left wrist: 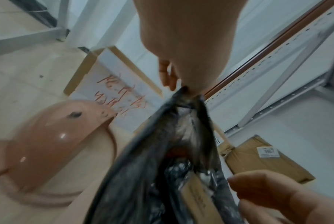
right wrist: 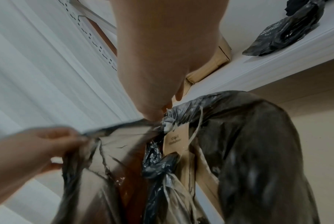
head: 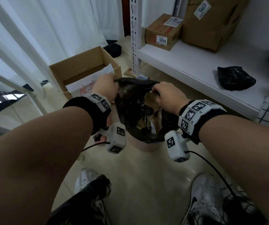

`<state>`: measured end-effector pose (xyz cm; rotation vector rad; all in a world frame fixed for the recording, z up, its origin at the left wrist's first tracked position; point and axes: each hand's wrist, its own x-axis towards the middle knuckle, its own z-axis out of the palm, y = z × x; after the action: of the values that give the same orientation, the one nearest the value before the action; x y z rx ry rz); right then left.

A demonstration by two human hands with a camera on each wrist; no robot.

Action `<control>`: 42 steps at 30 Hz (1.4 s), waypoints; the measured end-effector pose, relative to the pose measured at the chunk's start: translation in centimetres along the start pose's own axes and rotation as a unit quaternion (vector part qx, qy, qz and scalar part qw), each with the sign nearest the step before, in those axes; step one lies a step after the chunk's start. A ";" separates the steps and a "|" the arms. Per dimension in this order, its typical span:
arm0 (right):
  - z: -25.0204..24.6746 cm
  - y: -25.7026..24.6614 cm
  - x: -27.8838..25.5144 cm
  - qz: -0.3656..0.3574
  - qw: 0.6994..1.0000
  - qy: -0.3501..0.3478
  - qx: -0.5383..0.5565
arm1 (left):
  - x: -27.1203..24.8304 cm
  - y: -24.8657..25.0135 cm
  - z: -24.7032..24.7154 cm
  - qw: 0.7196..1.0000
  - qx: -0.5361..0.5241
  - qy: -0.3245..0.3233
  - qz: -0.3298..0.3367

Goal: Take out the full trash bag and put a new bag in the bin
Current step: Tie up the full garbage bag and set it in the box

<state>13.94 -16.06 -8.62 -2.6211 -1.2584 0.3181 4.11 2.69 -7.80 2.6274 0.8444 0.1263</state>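
With the full trash bag sitting in the pink bin on the floor, your left hand and right hand each pinch opposite rim edges, gathering its mouth so nothing spills on the lift.

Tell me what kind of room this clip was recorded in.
Probably a storeroom or parcel room: labelled cardboard boxes sit on a white metal shelf, an open carton stands on the tiled floor, and both hands lift a black trash bag from a pink bin.
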 end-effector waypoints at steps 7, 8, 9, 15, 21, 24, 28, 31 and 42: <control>-1.7 -1.5 1.0 -0.006 0.997 0.073 0.020 | -0.8 0.6 -0.6 0.989 -0.121 -0.028 0.076; -1.9 -1.8 1.2 0.001 0.994 0.105 0.023 | -0.9 0.8 -0.6 0.989 -0.113 -0.045 0.082; -2.1 -2.2 1.3 0.005 0.990 0.136 0.027 | -0.9 1.1 -0.8 0.988 -0.110 -0.047 0.097; -3.1 -4.5 2.5 -0.067 0.996 0.051 -0.007 | -1.4 2.6 -2.5 0.972 -0.132 -0.017 0.193; -4.4 -2.1 1.2 0.014 0.994 0.073 -0.084 | -1.4 1.0 -2.9 0.995 0.011 -0.030 0.098; -4.9 -1.6 0.6 -0.002 0.987 0.154 -0.049 | -0.9 1.2 -2.7 0.996 0.007 -0.002 0.085; -4.8 -1.1 0.1 0.037 0.994 0.099 0.010 | -0.8 2.3 -2.3 0.997 -0.019 -0.060 0.033; -4.4 0.3 -1.0 0.096 0.992 -0.025 -0.084 | -1.2 1.7 -1.7 0.987 -0.018 -0.162 -0.002; -4.1 1.7 -2.5 0.151 0.974 0.080 0.152 | -3.9 1.6 -2.2 0.974 -0.159 -0.150 -0.056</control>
<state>14.86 -19.44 -4.94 -2.5057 -0.6963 0.3119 1.36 -0.06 -5.02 2.2228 0.7895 -0.1518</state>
